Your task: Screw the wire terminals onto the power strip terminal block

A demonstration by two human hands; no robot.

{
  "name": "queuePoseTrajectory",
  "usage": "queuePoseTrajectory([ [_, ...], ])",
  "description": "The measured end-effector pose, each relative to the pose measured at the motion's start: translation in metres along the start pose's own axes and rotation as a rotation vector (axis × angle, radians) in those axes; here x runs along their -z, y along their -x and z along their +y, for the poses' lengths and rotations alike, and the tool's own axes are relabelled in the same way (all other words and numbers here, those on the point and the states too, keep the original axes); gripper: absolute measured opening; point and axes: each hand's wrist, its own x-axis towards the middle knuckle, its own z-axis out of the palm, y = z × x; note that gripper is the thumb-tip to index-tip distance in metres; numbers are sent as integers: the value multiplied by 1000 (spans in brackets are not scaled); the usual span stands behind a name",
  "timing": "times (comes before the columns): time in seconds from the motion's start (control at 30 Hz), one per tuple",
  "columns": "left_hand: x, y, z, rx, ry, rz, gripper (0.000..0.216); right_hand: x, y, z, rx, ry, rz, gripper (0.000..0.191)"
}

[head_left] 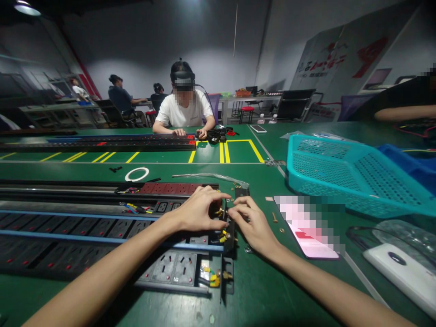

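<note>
Your right fingertips (235, 210) were drawn together, pinching the brass terminal (220, 212) at the right end of the power strip (102, 229); what exactly sat between the pads was too small to tell. Your right hand (252, 223) came in from the right, wrist low over the table (259, 290), likely for a steady fine grip. Your left hand (199, 211) was clamped across that same strip end, fingers over the far edge and thumb on the near side, apparently bracing it against the right hand's push. The strip lay lengthwise, left to right, in front of you, its black end plate (229, 237) just below both hands. Loose brass screws (239, 185) lay just beyond the fingers, within easy reach, beside a clear plastic bag (211, 176). Further left, a white tape ring (136, 174). To the right, a teal basket (354, 177) and, nearer, a white device (402, 272). Across the table, a co-worker (184, 111) had both hands on another long strip.
</note>
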Motion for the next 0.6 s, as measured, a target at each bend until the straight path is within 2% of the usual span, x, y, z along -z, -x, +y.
queuePoseTrajectory([
  [0.27, 1, -1, 1, -26, -15, -10, 65, 2, 1, -1, -3, -10, -39, 34],
  [0.6, 1, 2, 1, -14, -9, 7, 65, 3, 2, -6, 8, -12, -69, 21],
])
